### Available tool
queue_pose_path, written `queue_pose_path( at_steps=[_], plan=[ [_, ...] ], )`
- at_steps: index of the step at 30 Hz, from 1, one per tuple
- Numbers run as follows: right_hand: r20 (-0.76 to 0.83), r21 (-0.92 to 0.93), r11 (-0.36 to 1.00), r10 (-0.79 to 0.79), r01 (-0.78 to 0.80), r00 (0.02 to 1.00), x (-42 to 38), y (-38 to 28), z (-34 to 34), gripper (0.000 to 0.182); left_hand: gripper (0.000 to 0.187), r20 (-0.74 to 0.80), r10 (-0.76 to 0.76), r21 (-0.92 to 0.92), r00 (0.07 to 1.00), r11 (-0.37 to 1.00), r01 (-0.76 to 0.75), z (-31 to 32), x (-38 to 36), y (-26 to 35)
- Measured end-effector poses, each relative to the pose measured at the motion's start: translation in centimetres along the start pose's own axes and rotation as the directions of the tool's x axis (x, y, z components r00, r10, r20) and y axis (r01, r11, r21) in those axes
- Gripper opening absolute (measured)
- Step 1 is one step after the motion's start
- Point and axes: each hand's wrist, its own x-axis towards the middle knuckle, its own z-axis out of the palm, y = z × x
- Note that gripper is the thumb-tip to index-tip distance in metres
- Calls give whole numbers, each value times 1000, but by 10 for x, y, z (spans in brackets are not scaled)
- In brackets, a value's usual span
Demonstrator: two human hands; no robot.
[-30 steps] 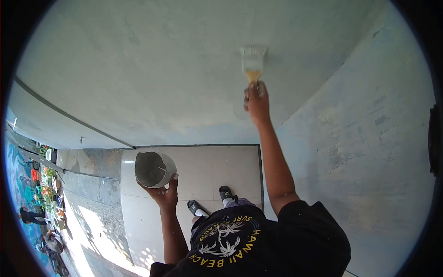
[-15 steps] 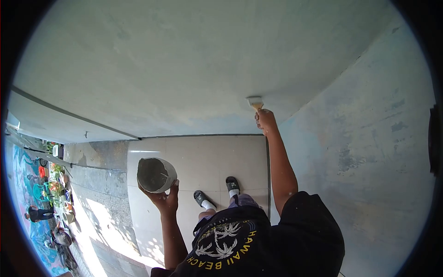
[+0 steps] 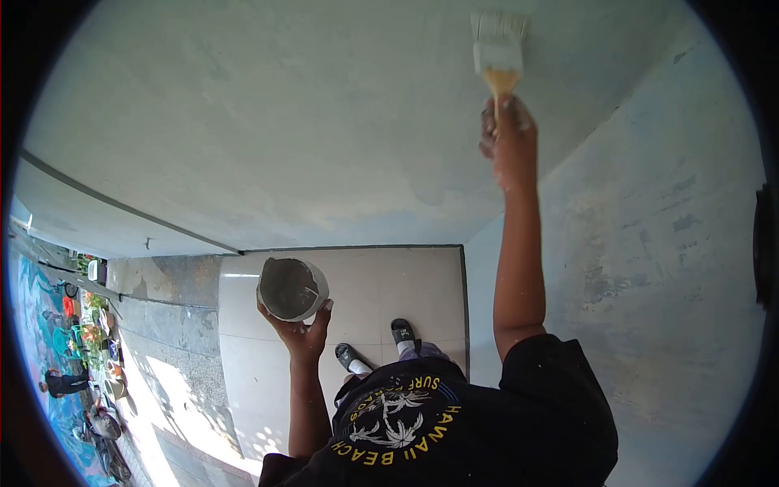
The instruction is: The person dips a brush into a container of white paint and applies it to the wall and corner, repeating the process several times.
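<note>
A wide paintbrush [image 3: 499, 55] with a wooden handle and pale, paint-coated bristles is gripped by my right hand [image 3: 511, 142], arm stretched far up the wall. The bristles overlap the grey-green wall [image 3: 284, 114] high at the upper right. Lower down, my left hand [image 3: 300, 329] is wrapped around the base of a round paint container [image 3: 318, 286] with a jagged rim. Its inside is coated grey, and a small white streak shows there. The container is held out over the tiled floor.
A second wall [image 3: 641, 268] with patchy, worn paint meets the first at my right. Pale tiles [image 3: 357, 276] lie under my sandalled feet [image 3: 402, 331]. At far left are a sunlit pavement, potted plants [image 3: 93, 316] and a person [image 3: 65, 383] in dark clothes.
My right hand has carried the paintbrush upward along the wall and slightly right, with the arm now straighter. My left hand and the container have shifted a little to the right in view.
</note>
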Motion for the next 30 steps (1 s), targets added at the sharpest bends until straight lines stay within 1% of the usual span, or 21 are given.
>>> queue_pose_path(
  at_steps=[1,3,4,5,7,8,9,11,12,13,15,17,18,20,21,23,24,26,27,29,30],
  plan=[
    [6,-62,998,-20,21,1000,-7,43,-5,25,101,-10,0,5,1000,1000,0,2,2,1],
    [-34,-70,971,228,-230,973,-47,113,-9,27,100,5,85,-15,996,996,-85,3,5,6],
    [7,-68,914,401,-400,916,-70,150,-20,26,101,26,131,56,991,990,-133,-2,5,-1],
    [45,-75,824,565,-561,824,-94,174,-33,26,103,56,169,129,984,976,-175,-8,6,-8],
    [115,-287,725,675,-626,729,-129,172,-47,24,103,113,288,99,951,949,-299,-6,19,-1],
    [158,-343,749,641,-567,751,-134,148,-46,24,101,152,366,115,918,916,-384,-6,24,2],
    [196,-394,763,615,-513,764,-136,110,-45,24,101,200,390,154,899,893,-422,-9,29,5],
    [339,-523,801,510,-292,791,-128,39,-45,22,105,298,384,197,874,871,-450,-12,33,12],
    [452,-531,846,334,-51,827,-126,8,-41,20,104,289,380,170,879,883,-438,-10,34,12],
    [559,-509,839,149,195,816,-123,-24,-39,20,104,294,377,175,879,882,-437,-7,35,13],
    [687,-587,722,206,366,696,-120,-90,-20,30,102,331,418,166,846,857,-488,-2,38,17],
    [767,-609,585,261,535,587,-121,-126,1,26,104,343,425,151,838,855,-496,4,38,25],
    [762,-614,584,260,532,593,-124,-135,11,26,104,362,426,147,829,852,-502,7,39,30],
    [817,-574,294,264,764,512,-129,-147,33,14,105,384,430,145,817,845,-514,9,39,37],
    [817,-575,293,259,764,516,-130,-151,42,14,104,394,424,142,815,848,-510,10,39,39],
    [843,-385,-8,405,923,356,-134,-156,58,21,104,407,420,136,811,850,-509,11,39,44],
    [841,-389,-13,403,921,361,-136,-157,67,21,104,414,428,132,803,845,-518,13,39,45],
    [788,-197,-91,578,976,213,-140,-153,83,15,104,423,440,123,792,839,-531,15,38,49],
    [787,-201,-95,577,975,218,-144,-149,88,15,103,421,450,110,788,837,-536,16,38,50],
    [852,-131,-45,506,990,136,-150,-138,95,13,103,420,464,96,780,832,-546,18,38,56],
    [852,-132,-47,505,990,137,-153,-133,99,13,103,423,464,90,778,833,-546,19,37,60]
  ],
)
